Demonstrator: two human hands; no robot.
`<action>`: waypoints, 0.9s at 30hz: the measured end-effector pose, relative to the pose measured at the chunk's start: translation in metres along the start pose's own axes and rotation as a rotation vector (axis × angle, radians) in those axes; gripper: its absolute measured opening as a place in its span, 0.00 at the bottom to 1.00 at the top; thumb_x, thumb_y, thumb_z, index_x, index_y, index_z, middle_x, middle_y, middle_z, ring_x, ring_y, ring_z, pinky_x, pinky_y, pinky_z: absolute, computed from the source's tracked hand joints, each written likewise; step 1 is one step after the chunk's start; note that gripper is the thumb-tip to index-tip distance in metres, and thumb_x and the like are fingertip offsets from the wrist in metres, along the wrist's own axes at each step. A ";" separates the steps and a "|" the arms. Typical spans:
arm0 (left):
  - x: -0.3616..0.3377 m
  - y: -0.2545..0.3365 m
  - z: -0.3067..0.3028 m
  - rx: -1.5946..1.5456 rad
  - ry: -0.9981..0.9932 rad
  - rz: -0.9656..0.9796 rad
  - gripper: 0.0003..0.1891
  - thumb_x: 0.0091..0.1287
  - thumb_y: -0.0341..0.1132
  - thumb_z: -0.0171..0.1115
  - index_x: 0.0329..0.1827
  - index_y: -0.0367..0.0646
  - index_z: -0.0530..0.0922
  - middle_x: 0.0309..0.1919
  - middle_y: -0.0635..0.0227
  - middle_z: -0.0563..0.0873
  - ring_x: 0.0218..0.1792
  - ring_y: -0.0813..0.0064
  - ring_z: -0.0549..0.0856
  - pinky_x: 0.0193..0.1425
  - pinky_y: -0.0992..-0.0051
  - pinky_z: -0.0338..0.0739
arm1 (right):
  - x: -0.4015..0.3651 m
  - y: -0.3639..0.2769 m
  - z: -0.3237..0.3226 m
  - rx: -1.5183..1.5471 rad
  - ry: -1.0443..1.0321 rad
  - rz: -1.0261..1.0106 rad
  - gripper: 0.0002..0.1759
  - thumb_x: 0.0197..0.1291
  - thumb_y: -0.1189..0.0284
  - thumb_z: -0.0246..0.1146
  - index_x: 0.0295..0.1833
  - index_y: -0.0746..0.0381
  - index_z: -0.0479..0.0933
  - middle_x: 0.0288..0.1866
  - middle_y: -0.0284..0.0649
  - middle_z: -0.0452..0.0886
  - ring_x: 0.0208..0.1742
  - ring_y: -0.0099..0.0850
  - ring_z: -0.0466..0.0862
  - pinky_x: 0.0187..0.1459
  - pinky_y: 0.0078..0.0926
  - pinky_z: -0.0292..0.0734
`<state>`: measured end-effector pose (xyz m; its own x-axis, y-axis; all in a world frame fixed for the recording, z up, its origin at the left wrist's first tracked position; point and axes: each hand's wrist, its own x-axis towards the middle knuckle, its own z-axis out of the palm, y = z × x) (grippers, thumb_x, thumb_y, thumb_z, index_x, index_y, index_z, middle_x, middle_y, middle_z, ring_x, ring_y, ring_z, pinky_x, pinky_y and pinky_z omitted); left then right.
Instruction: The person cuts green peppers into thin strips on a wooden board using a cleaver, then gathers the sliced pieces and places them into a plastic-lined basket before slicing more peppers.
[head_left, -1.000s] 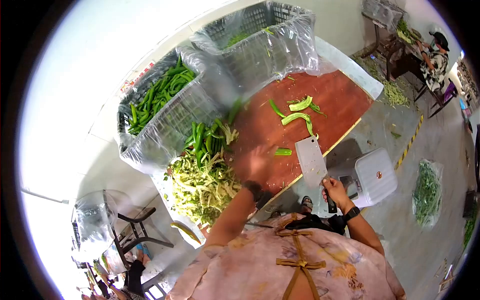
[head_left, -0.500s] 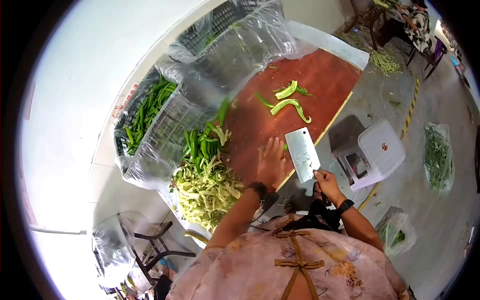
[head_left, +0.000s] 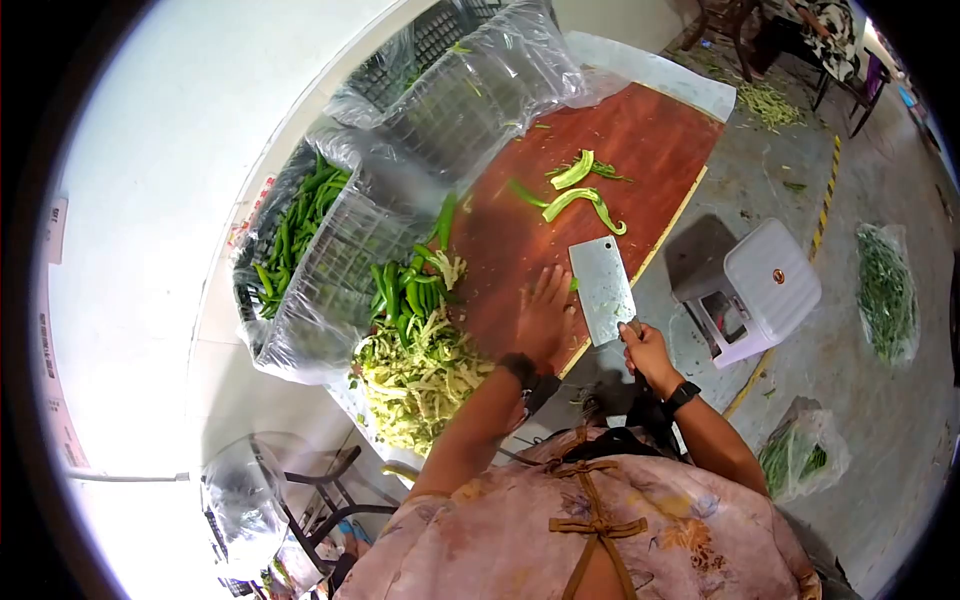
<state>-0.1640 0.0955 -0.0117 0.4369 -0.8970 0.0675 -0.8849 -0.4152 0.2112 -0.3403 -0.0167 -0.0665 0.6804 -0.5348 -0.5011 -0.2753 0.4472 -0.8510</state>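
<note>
My left hand lies palm down on the reddish-brown wooden tabletop, its fingers stretched out. A small green piece shows beside the fingertips. In my right hand is the handle of a cleaver; its wide blade lies over the table's near edge, just right of my left hand. Beyond the blade are split light-green pepper pieces. To the left of my left hand, whole green peppers sit against a pile of pale-green shredded pieces.
Plastic-lined crates run along the wall, one holding green peppers. A light-coloured plastic stool stands right of the table. Bags of greens rest on the floor. A chair is lower left; a seated person is far right.
The whole view has shifted slightly. Relative to the tabletop, my left hand and the cleaver in my right hand stay in nearly the same place.
</note>
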 end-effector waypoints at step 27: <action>-0.017 -0.025 0.005 0.026 0.049 -0.048 0.32 0.68 0.44 0.49 0.70 0.33 0.55 0.72 0.50 0.57 0.74 0.59 0.54 0.73 0.49 0.48 | -0.004 0.022 0.012 0.010 -0.090 0.002 0.14 0.65 0.62 0.60 0.32 0.59 0.69 0.15 0.30 0.67 0.10 0.20 0.64 0.12 0.22 0.59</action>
<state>-0.1502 0.1203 -0.0226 0.4854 -0.8679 0.1058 -0.8665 -0.4615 0.1901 -0.3406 0.0040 -0.0818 0.7381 -0.4676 -0.4864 -0.2703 0.4556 -0.8482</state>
